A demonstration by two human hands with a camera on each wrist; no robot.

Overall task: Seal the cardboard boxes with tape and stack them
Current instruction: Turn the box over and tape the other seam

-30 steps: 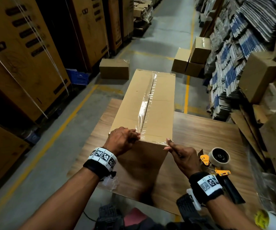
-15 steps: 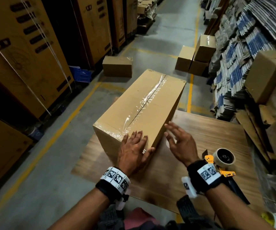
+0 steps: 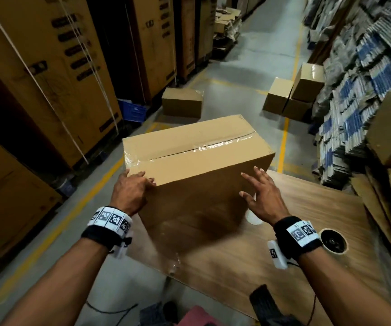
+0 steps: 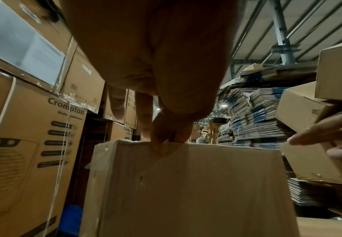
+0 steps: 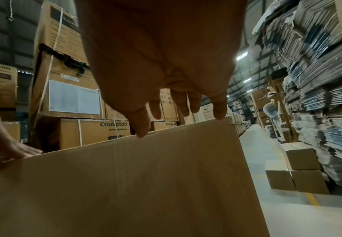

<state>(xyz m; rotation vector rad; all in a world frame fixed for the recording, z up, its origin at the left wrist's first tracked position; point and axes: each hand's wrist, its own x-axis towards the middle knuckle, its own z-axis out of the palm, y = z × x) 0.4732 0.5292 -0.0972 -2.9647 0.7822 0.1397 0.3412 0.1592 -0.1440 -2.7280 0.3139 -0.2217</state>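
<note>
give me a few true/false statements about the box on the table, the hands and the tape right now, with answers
1. The seam on top of the cardboard box is covered with clear tape. True.
2. The right hand grips the tape dispenser. False: its fingers are spread open beside the box's near right corner, and the tape roll lies on the table behind the wrist.
3. The left hand rests on the box's near left top corner. True.
4. The box lies on the warehouse floor. False: it is on the wooden table, at its far left part.
5. Several other brown boxes sit on the floor by the yellow line. True.
</note>
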